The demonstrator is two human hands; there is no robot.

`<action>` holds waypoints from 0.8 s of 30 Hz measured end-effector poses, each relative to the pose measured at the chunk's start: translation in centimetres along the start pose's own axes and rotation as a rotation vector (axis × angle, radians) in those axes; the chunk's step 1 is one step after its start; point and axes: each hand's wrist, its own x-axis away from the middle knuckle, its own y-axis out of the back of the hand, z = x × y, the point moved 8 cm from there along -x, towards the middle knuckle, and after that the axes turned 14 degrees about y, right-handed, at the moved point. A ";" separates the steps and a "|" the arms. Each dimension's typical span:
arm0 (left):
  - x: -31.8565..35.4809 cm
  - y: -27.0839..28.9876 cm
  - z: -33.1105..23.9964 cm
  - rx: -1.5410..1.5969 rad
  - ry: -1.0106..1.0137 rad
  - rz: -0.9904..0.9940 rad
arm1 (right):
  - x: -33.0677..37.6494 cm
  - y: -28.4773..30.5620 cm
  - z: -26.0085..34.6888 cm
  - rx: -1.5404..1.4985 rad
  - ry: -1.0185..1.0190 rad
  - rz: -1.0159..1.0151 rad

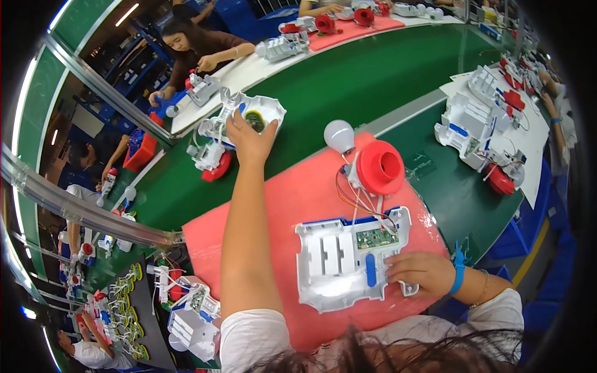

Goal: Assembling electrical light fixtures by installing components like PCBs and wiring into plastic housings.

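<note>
Reaching far out toward twelve o'clock, our left hand (pixel 249 138) closes its fingers on the rim of a white plastic housing (pixel 258 112) with a dark round part inside, which sits on the green conveyor belt (pixel 348 81) at about eleven o'clock from our work mat. Just at seven o'clock of that housing lies another white assembly with a red fan wheel (pixel 210 158). Our right hand (pixel 423 272), with a blue wrist strap (pixel 458 270), rests fingers curled on the lower right corner of a white open housing (pixel 342 261) at five o'clock on the red foam mat (pixel 280 211); it presses the part rather than lifting it. Inside this housing we see a green circuit board (pixel 377 238) and a blue clip (pixel 370 270). Coloured wires (pixel 348 196) run from the board up to a red blower (pixel 379 166) at one o'clock, and a white bulb (pixel 339 135) stands just beside it. More white assemblies (pixel 479 127) wait on the belt at two o'clock. A co-worker (pixel 199 46) works at ten o'clock.
</note>
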 end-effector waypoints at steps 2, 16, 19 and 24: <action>0.3 -0.6 -0.8 -0.013 -0.125 0.012 | -0.4 0.1 0.0 -0.020 -0.049 -0.003; 18.8 -2.2 -9.9 0.244 -0.042 1.218 | 1.1 -1.3 0.8 -0.215 0.071 0.131; 18.9 -2.0 -9.7 0.380 0.066 1.185 | 1.5 -0.5 0.5 -0.124 0.023 0.114; 18.6 0.3 -6.3 0.312 0.253 0.965 | 2.3 0.8 -0.5 -0.414 -0.063 0.020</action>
